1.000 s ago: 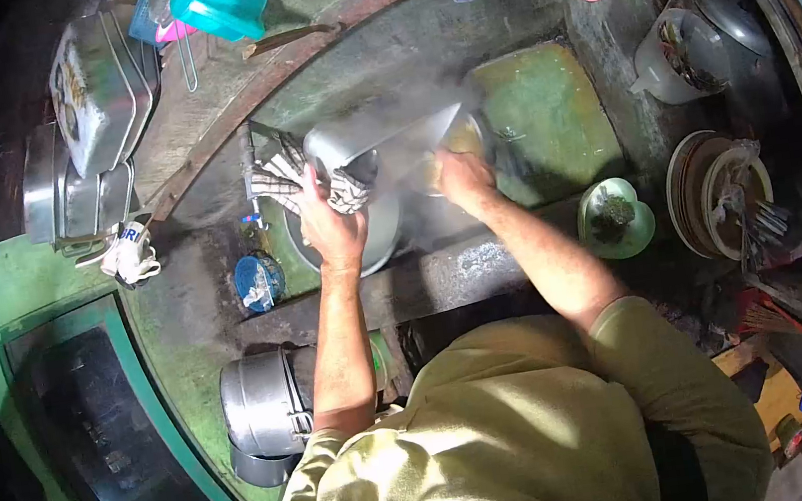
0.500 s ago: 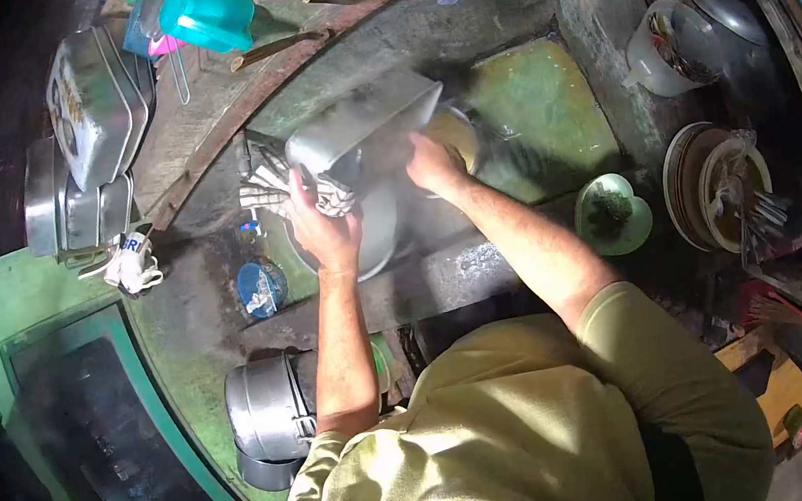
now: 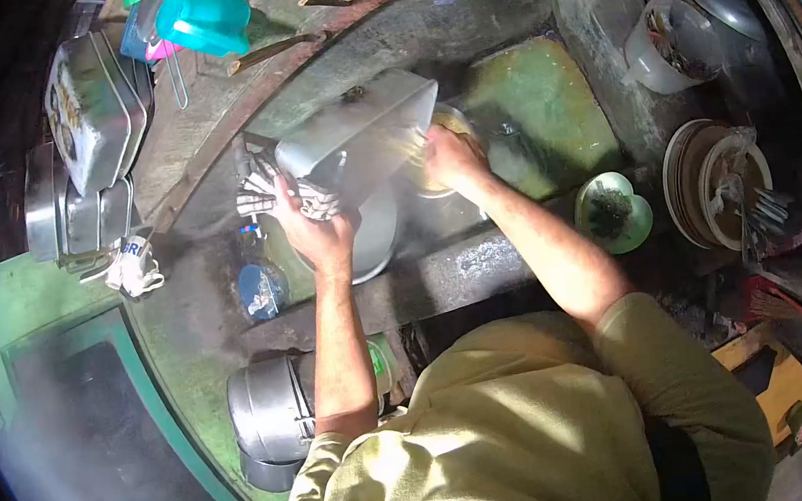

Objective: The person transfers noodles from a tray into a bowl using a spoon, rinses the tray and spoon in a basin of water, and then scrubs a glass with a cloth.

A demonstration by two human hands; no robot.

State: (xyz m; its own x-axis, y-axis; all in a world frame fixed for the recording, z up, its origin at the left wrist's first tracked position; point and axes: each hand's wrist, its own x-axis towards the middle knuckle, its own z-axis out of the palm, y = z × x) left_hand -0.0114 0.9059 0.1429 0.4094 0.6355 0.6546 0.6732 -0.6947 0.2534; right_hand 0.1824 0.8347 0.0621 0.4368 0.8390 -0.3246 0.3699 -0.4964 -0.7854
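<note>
My left hand (image 3: 319, 235) is wrapped round a striped cloth (image 3: 259, 193) at the near left end of a rectangular metal pan (image 3: 337, 133). The pan is tilted on its side, its opening toward me, above a large round basin (image 3: 379, 233). My right hand (image 3: 455, 156) is closed at the pan's right end, over a round container (image 3: 455, 121) with yellowish contents. Pale strands or liquid show beside its fingers; what they grip is blurred by steam.
A green heart-shaped bowl (image 3: 634, 234) with dark bits lies right of my right forearm. Stacked plates (image 3: 678, 181) and a white bucket (image 3: 642, 51) stand farther right. A blue cup (image 3: 250, 287) is at left, and a metal pot (image 3: 266, 412) is below it.
The metal pan has shifted slightly left and its opening shows more. My left hand has moved left with the cloth, and my right hand has moved a little right.
</note>
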